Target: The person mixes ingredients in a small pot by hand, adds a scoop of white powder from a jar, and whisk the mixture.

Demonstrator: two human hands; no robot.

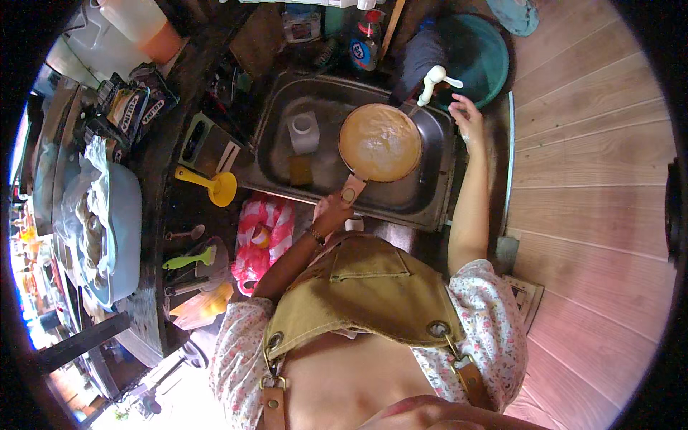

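Observation:
My left hand (333,212) grips the flat handle of a round pan (380,142) over the right part of a metal sink (435,199). The pan's inside looks tan and shiny in patches; I cannot tell whether that is its surface or its contents. Past the pan's upper right edge stands a white faucet (432,83), its spout pointing down towards the rim. My right hand (469,124) is raised just right of the faucet lever, fingers loosely bent and apart, holding nothing. In the sink's left part lie a pale squarish object (304,141) and a dark yellow sponge-like pad (300,170).
A teal tub (494,59) stands behind the faucet, and a dish-soap bottle (365,45) behind the sink. On the left are a yellow ladle (221,189), a green-handled brush (188,259), a red-striped plastic bag (263,220) and a pale blue basin (126,231). A wood-plank wall (580,161) bounds the right.

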